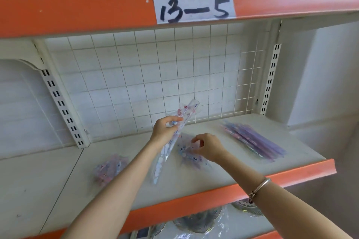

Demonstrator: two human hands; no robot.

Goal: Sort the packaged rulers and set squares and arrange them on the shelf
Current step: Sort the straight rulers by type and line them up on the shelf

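Nearest the lens, the silver bangle (259, 187) marks my right wrist, low at the right of the frame. Beyond it, my right hand (210, 147) curls thumb and forefinger down onto a set-square packet (191, 158) lying mid-shelf. Blur hides whether they have closed on its film. Just left of it, my left hand (165, 129) grips a packaged ruler (162, 159) around its middle, clear of the shelf (213, 178), with its long axis running from lower left to upper right. A purple ruler stack (252, 141) lies right of centre, its axis running from upper left to lower right. As I judge it, stacking the held ruler there means carrying it rightward past my right hand and turning it to match.
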